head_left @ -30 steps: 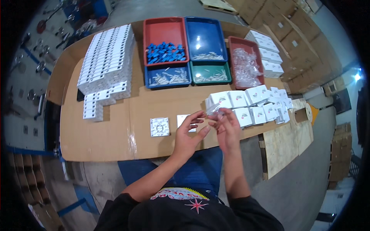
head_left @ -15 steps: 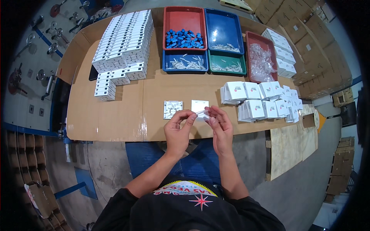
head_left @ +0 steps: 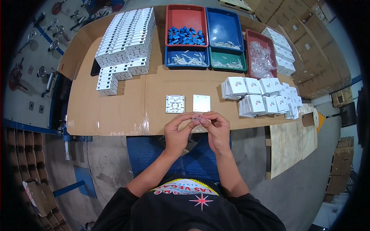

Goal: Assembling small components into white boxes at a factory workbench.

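Observation:
My left hand (head_left: 178, 131) and my right hand (head_left: 216, 129) meet at the near edge of the cardboard-covered table (head_left: 127, 111). Between their fingertips they pinch a small clear plastic bag (head_left: 196, 118) with something tiny inside; what it is I cannot make out. Just beyond my hands lie two white square plates: an open base (head_left: 175, 104) with moulded ribs on the left and a plain flat cover (head_left: 201, 103) on the right.
Stacks of white boxes (head_left: 125, 46) fill the far left. A red tray with blue parts (head_left: 186, 27), a blue tray (head_left: 223, 29), a lower blue tray (head_left: 187, 58), a green tray (head_left: 228, 63) and a red tray of bags (head_left: 260, 57) stand behind. Small white cartons (head_left: 264, 96) pile at the right.
My hands have drawn back from over the table toward its near edge, still together on the small bag. The view has shifted, so the table sits further up.

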Tool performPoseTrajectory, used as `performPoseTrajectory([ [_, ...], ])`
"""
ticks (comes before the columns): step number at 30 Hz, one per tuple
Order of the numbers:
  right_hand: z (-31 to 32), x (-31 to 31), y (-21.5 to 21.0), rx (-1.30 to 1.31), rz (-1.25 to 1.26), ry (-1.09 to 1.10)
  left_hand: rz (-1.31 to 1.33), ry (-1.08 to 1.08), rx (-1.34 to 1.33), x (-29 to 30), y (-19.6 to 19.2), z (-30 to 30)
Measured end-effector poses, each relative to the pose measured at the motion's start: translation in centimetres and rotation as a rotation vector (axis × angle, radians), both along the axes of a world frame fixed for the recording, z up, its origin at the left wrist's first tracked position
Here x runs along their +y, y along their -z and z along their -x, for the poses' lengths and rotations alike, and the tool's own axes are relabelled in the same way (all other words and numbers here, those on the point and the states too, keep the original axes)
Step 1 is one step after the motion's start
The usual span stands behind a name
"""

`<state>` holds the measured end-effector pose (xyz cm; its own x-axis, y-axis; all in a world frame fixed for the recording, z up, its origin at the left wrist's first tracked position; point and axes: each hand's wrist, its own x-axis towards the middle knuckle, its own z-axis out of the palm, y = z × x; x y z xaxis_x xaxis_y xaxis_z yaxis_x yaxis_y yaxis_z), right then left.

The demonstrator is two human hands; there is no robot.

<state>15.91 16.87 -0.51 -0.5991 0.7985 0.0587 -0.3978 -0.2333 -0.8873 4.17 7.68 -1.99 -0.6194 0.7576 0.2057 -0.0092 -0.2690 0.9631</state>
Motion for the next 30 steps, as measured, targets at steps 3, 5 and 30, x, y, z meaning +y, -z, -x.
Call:
performPoseTrajectory([
  [3,0.3,-0.1,-0.1,0.04,-0.025,-0.003,0.042,-0.024,0.091,-0.3,-1.2,0.2],
  [5,0.3,-0.4,0.0,0.03,-0.026,0.001,0.016,-0.046,0.379,-0.5,-1.5,1.0],
  [30,0.9,0.9,-1.4,-0.561,-0.685,-0.038,0.152,-0.085,0.781,0.2,2.1,2.8],
])
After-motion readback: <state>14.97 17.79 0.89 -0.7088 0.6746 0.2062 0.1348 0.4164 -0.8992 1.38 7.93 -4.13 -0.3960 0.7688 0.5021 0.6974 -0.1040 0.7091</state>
